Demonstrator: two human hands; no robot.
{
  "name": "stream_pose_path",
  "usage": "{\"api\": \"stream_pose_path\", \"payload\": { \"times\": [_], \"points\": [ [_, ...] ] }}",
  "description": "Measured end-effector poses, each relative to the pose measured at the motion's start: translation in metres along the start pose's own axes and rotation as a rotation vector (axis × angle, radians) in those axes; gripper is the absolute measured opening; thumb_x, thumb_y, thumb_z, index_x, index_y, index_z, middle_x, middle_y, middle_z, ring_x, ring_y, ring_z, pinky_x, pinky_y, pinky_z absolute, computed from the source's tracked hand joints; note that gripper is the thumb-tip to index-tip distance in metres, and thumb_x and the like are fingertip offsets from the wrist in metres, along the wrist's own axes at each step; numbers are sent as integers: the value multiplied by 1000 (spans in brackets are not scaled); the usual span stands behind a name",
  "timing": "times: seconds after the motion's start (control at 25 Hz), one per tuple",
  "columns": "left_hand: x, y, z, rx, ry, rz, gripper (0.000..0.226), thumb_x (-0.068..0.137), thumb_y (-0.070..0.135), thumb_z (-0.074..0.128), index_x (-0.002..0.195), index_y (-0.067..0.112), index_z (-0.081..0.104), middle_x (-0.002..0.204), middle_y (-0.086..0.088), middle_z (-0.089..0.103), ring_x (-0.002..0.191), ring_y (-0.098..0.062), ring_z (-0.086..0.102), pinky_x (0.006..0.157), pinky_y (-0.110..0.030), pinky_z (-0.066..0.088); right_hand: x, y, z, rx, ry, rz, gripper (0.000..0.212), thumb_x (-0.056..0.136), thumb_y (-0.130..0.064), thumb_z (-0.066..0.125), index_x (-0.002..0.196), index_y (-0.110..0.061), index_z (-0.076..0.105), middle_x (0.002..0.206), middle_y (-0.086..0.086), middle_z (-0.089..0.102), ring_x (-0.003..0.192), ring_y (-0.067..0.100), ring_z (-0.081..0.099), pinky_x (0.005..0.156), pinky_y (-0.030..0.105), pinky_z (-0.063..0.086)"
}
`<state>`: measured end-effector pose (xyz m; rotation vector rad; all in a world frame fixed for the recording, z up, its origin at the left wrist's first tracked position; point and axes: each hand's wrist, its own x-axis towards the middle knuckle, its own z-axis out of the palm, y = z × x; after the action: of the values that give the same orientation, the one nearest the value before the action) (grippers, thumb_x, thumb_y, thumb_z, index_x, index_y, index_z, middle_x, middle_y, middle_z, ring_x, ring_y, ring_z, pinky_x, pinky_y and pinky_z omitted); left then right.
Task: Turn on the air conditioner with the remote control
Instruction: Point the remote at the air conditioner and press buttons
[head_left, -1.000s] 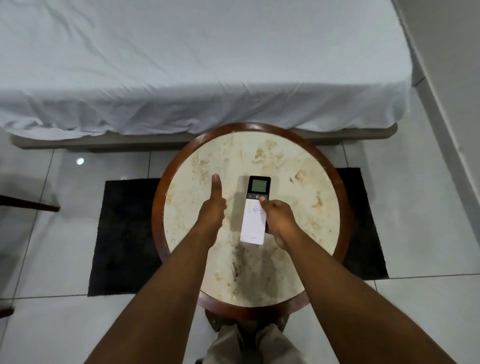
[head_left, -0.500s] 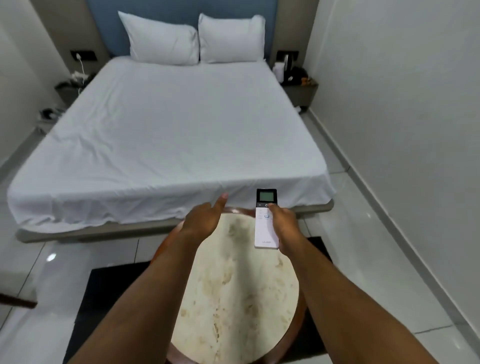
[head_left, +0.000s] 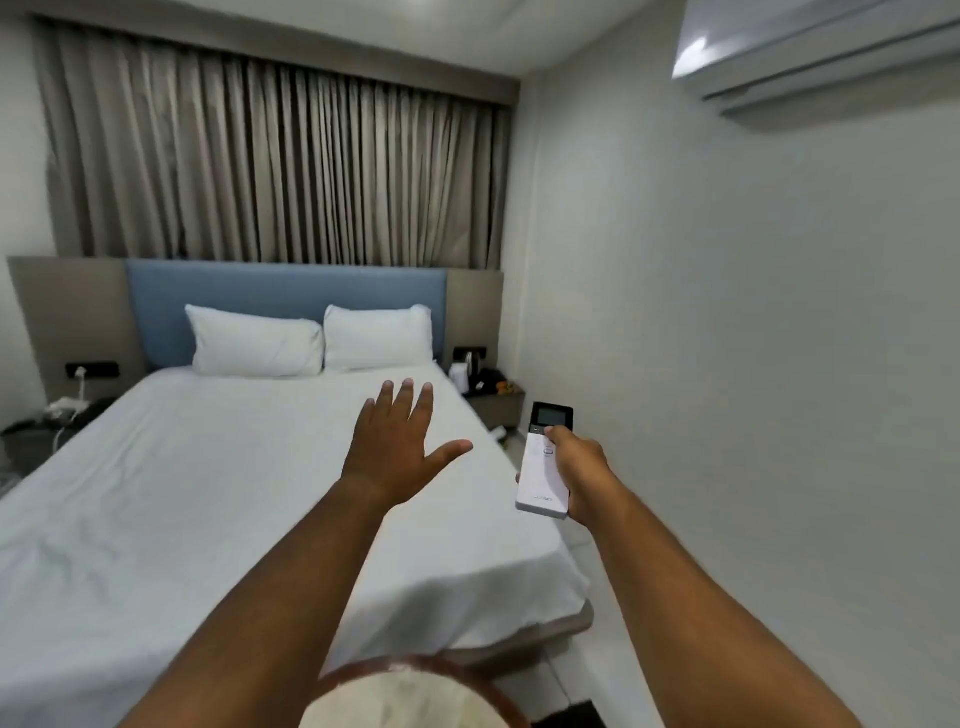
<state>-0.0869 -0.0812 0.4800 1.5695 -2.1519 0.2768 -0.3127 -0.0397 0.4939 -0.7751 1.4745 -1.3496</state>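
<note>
My right hand (head_left: 582, 475) grips a slim white remote control (head_left: 543, 470) with a dark screen at its top end, held out in the air to the right of the bed. The thumb rests on the buttons just below the screen. My left hand (head_left: 400, 449) is stretched forward over the bed, palm down, fingers spread, holding nothing. The white wall-mounted air conditioner (head_left: 815, 49) sits high on the right wall at the top right corner, partly cut off by the frame edge.
A white bed (head_left: 208, 499) with two pillows fills the left and middle. Closed grey curtains (head_left: 270, 171) hang behind it. A nightstand (head_left: 493, 397) with small items stands at the bed's far right. The round table's rim (head_left: 415, 670) shows at the bottom.
The view has tilted up from the table to the room and air conditioner. My right hand has lifted the remote off the table and moved it right. My left hand opened its fingers.
</note>
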Motion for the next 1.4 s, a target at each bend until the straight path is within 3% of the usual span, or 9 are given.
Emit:
{"api": "stream_pose_path", "payload": {
  "times": [0.12, 0.32, 0.44, 0.76, 1.12, 1.4],
  "points": [
    [44, 31, -43, -34, 163, 110, 108, 74, 88, 8, 156, 18, 9, 165, -11, 12, 152, -32, 4, 121, -49, 9, -11, -63, -25, 10, 63, -105, 20, 94, -26, 57, 90, -6, 56, 110, 29, 70, 102, 49, 70, 88, 64, 55],
    [92, 74, -93, -88, 298, 205, 115, 68, 91, 1, 156, 17, 6, 165, -14, 10, 152, -32, 2, 122, -49, 7, -33, -138, -61, 6, 159, -257, 28, 94, -24, 54, 112, -2, 57, 121, 30, 68, 105, 47, 69, 92, 64, 53],
    [114, 96, -112, -124, 359, 250, 115, 68, 91, 3, 155, 17, 5, 165, -14, 9, 152, -31, 1, 122, -49, 6, -48, -171, -80, -2, 213, -314, 23, 93, -24, 53, 106, -5, 58, 121, 27, 69, 105, 45, 70, 94, 62, 53],
    [152, 161, -166, -240, 529, 285, 114, 70, 93, 4, 155, 18, 2, 166, -13, 7, 152, -31, -1, 122, -50, 3, -84, -238, -112, 0, 356, -472, 19, 90, -27, 52, 96, -9, 57, 116, 25, 72, 101, 43, 72, 94, 60, 53],
    [166, 193, -200, -128, 644, 376, 115, 70, 92, 0, 156, 17, 1, 165, -14, 6, 152, -33, -3, 122, -51, 4, -118, -294, -133, 9, 415, -608, 18, 90, -26, 52, 90, -8, 55, 113, 26, 72, 99, 44, 72, 87, 59, 56],
    [172, 202, -217, -122, 708, 393, 113, 72, 92, 5, 155, 15, 8, 164, -16, 12, 152, -34, 3, 121, -51, 6, -125, -301, -136, -19, 410, -620, 28, 92, -25, 53, 108, -3, 56, 109, 27, 73, 99, 45, 72, 79, 51, 57]
  ]
}}
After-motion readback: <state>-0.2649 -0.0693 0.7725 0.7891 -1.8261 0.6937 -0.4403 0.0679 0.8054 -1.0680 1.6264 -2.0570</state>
